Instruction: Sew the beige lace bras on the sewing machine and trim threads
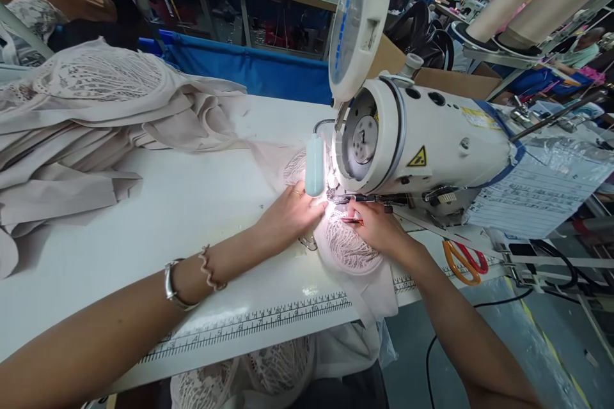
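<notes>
A pale pink lace garment [352, 246] lies under the needle area of a white sewing machine [436, 134], partly hanging over the table's front edge. My left hand [292, 214] presses on the fabric left of the needle, its fingers close together. On the other side, my right hand [377, 223] has its fingers closed at the lace, beside a small red-and-black tool [352, 221]. Whether that tool is in its grip is hard to see. A pale blue lamp [314, 165] hangs above my left fingertips, and the machine's round cover [359, 22] is swung up.
Piled beige lace garments [96, 96] cover the table's left side. Orange-handled scissors [460, 262] lie at the right. A printed ruler [259, 323] runs along the front edge. More lace pieces [278, 367] rest below it. Thread cones [513, 3] stand behind, with people farther back.
</notes>
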A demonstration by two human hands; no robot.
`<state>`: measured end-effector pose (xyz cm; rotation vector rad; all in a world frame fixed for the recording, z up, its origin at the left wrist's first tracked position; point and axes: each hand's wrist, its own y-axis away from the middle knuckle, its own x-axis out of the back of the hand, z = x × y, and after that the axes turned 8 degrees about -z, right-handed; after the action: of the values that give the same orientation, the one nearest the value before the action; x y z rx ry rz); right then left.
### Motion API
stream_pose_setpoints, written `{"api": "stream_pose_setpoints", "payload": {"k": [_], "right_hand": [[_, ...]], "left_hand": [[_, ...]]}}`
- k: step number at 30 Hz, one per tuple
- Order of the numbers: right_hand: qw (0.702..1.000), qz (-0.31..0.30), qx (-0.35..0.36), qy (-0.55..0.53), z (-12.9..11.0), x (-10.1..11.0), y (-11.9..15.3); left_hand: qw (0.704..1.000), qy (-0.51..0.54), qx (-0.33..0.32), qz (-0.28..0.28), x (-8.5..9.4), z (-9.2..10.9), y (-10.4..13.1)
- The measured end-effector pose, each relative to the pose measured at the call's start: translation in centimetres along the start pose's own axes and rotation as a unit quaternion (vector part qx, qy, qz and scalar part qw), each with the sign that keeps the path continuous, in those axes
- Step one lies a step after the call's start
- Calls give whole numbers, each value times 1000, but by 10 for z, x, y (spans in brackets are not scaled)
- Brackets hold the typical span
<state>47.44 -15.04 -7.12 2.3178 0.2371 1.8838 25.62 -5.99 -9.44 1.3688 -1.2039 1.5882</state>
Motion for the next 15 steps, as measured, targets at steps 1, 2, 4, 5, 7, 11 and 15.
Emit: {"api": "stream_pose_setpoints", "payload": {"k": [1, 2, 4, 5, 7, 11, 15], "right_hand": [[1000, 11, -15, -10, 0, -2, -2], [999, 24, -29, -14, 0, -4, -3], [998, 45, -47, -10, 3, -8, -6], [997, 55, -48, -8, 5, -10, -6], [997, 73, -35, -13, 9, -12, -7], [995, 96, 10, -14, 15, -14, -5], [996, 89, 13, 3, 14, -20, -5]], "left_hand": [[1000, -1, 6, -7, 3, 8, 0], [1000, 1, 13, -15, 6, 17, 0], [999, 8, 30, -30, 7, 35, 1], [999, 9, 37, -34, 6, 42, 2], [998, 2, 48, -30, 1, 53, 4], [999, -2, 35, -16, -10, 54, 7], [1000, 8, 15, -17, -13, 44, 9]]}}
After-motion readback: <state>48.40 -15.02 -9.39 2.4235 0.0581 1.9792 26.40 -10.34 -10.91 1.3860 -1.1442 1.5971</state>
